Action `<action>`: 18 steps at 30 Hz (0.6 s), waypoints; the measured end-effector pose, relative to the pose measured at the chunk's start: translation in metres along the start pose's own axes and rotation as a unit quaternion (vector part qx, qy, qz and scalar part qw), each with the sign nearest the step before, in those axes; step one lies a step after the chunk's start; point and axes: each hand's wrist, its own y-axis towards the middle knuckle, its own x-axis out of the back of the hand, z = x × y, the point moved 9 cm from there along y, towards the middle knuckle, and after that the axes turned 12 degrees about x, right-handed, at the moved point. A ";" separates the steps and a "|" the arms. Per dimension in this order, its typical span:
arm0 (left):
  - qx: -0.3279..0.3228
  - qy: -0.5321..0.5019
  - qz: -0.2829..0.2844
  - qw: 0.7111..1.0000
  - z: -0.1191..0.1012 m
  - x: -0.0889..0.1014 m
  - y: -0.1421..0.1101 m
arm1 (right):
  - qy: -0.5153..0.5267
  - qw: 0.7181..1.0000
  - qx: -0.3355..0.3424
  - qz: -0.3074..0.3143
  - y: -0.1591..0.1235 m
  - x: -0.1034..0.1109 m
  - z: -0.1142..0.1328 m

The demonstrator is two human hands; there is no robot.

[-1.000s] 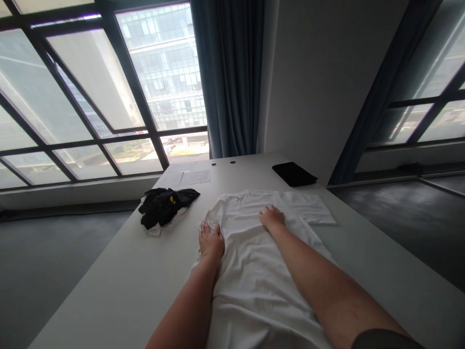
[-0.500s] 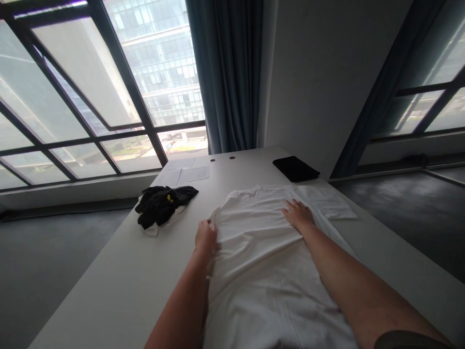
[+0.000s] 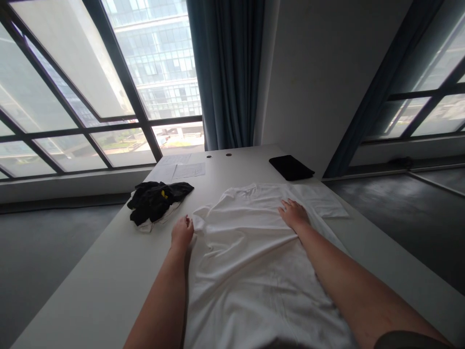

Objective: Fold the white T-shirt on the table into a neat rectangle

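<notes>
A white T-shirt lies spread on the white table, its neckline toward the far end and its body creased. My left hand is closed on the edge of the shirt's left sleeve, fingers pinched together. On the upper right of the shirt's chest, my right hand lies flat with its fingers spread. The right sleeve stretches out flat beyond that hand. The shirt's lower hem is out of view at the bottom.
A crumpled heap of black clothing with a yellow mark sits left of the shirt. Paper sheets lie behind it. A folded black cloth rests at the far right. Blue curtains and windows stand past the table.
My left hand has moved left, drawing the shirt's left sleeve and side outward. My right hand stays flat on the chest. The view has shifted slightly.
</notes>
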 end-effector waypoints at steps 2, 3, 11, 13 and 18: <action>-0.026 0.003 0.039 0.999 -0.011 -0.014 -0.005 | 0.001 1.000 0.006 -0.009 0.000 0.002 0.001; -0.045 0.003 0.062 0.997 -0.017 -0.021 -0.009 | 0.002 1.000 0.009 -0.014 0.000 0.003 0.001; -0.222 -0.002 0.136 0.965 -0.064 -0.054 -0.059 | -0.002 0.998 0.019 -0.054 0.000 0.006 -0.001; -0.224 -0.033 0.129 0.966 -0.066 -0.056 -0.059 | -0.005 0.998 0.016 -0.056 0.000 0.004 -0.002; -0.216 -0.241 0.063 0.944 -0.060 -0.034 -0.046 | 0.003 0.998 0.014 -0.058 -0.001 0.004 -0.004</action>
